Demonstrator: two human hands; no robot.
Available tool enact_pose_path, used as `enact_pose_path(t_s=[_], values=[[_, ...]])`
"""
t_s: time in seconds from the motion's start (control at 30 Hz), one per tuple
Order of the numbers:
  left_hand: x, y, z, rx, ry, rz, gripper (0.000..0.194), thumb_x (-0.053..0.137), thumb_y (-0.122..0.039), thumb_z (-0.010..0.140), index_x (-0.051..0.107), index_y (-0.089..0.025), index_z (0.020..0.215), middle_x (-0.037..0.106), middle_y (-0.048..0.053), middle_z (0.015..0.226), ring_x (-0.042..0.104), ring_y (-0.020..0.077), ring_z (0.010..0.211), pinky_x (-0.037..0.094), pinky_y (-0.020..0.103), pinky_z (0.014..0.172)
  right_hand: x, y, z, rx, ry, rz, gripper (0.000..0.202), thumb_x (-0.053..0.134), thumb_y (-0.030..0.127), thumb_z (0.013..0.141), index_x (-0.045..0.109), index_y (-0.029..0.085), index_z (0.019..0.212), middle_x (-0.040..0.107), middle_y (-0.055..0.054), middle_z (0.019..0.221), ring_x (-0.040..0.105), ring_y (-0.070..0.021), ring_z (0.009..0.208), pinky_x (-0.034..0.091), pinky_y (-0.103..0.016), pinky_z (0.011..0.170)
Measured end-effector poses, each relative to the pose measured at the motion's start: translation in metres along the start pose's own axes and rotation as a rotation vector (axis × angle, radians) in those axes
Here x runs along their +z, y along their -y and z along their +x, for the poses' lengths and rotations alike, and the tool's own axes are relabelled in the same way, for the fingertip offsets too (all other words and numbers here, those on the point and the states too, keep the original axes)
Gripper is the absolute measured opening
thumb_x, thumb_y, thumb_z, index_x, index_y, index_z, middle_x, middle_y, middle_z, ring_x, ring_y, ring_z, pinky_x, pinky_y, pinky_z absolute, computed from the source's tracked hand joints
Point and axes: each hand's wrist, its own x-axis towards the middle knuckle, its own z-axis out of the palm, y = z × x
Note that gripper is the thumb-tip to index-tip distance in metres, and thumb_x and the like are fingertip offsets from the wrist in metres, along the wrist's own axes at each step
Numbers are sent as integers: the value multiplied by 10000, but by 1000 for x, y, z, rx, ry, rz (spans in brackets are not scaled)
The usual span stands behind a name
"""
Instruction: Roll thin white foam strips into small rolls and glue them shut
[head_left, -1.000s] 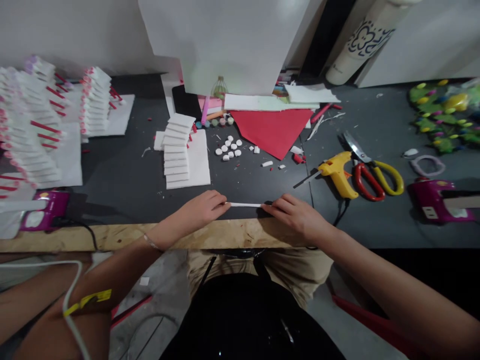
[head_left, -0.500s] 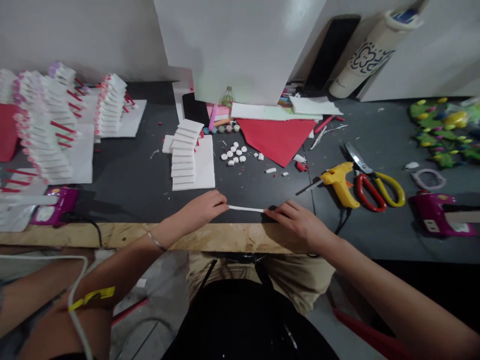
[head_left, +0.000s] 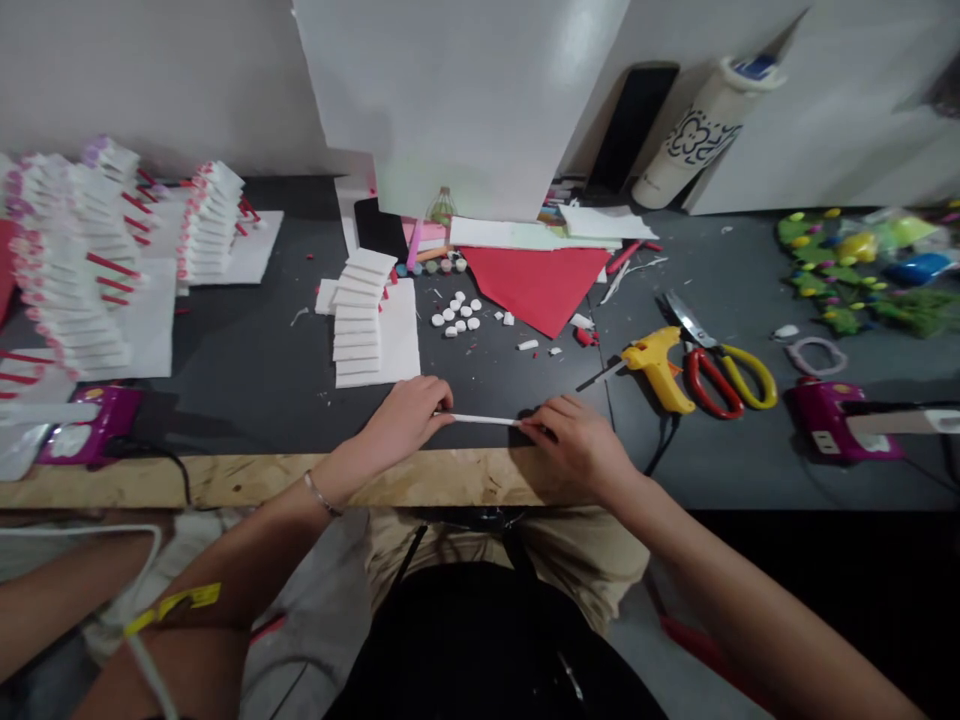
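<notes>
A thin white strip (head_left: 485, 419) stretches between my two hands, just above the front edge of the dark table. My left hand (head_left: 412, 410) pinches its left end between thumb and fingers. At the other end, my right hand (head_left: 574, 435) pinches it the same way. Beyond them lie several small white discs (head_left: 458, 313) in a loose cluster. Left of the discs, a small stair of stacked white slabs (head_left: 358, 320) stands on a white foam board (head_left: 400, 335). A red sheet (head_left: 536, 285) lies at the back, its point towards me.
A yellow glue gun (head_left: 660, 365) and red-and-yellow-handled scissors (head_left: 712, 360) lie to the right. Purple power strips (head_left: 94, 425) sit at both sides. Finished-looking stairs (head_left: 82, 290) stand far left; a white bottle (head_left: 697, 135) leans at the back. Another person's arm (head_left: 67, 590) shows lower left.
The view has shifted slightly, so the table things sit a little further left. Both hands keep their pinch on the white strip, which stays nearly level.
</notes>
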Motion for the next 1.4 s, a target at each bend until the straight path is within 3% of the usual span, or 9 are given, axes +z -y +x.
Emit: enact_pose_path(t_s=[0.2,0.43,0.63,0.73,0.93,1.03,1.17,1.27,1.4], values=[[-4,-5,2,31,61,20,99,553,-189,907,578,-175,813,597,46,857,541,174,784,416,301,711,0,3,5,150,45,50,112,599,212,906,607,196,796,625,-67,803,569,-215,765,452,-331,690],[8,-13,-11,82,-82,77,131,458,-153,929,553,-166,840,604,65,831,535,188,754,435,316,686,-3,14,7,150,100,-35,116,543,133,903,577,198,813,615,-69,784,560,-218,724,414,-323,645],[0,-22,-17,71,-56,-33,114,495,-190,933,603,-170,900,643,63,875,587,199,834,468,328,748,-11,14,-1,113,78,24,103,530,158,918,615,194,872,652,-86,838,592,-223,784,453,-328,716],[-7,-31,-16,-8,-93,-185,117,515,-182,911,611,-183,844,648,32,813,586,173,767,456,299,693,-24,14,-2,170,19,199,124,528,191,911,611,203,820,646,-56,803,598,-194,766,459,-295,698],[-6,-32,8,-225,-276,-629,65,613,-224,824,619,-180,777,607,-15,676,495,109,587,390,249,570,-31,7,12,514,-176,632,108,609,298,823,625,206,768,623,25,675,550,-127,608,426,-244,589],[-4,-27,33,-293,-356,-930,102,659,-236,763,594,-175,712,567,-23,639,481,94,582,380,236,567,-24,-5,36,635,-373,903,137,691,320,728,616,205,718,592,48,616,514,-109,569,424,-233,560],[0,-26,68,-350,-335,-1301,168,673,-223,716,526,-177,648,497,-44,554,441,71,518,340,216,525,-21,-20,80,676,-568,1351,158,728,289,667,600,204,702,659,25,677,606,-121,636,527,-266,643],[4,-31,86,-347,-396,-1328,172,676,-217,704,518,-179,651,515,-42,560,451,68,518,339,214,531,-19,-25,108,750,-589,1614,162,710,271,711,564,200,713,707,-13,776,675,-141,719,581,-301,709],[14,-41,89,-262,-561,-1162,158,663,-237,714,521,-184,668,519,-53,573,460,82,542,359,220,559,-7,-20,133,878,-694,1743,165,659,279,806,527,201,746,646,28,687,665,-116,651,578,-258,637]])
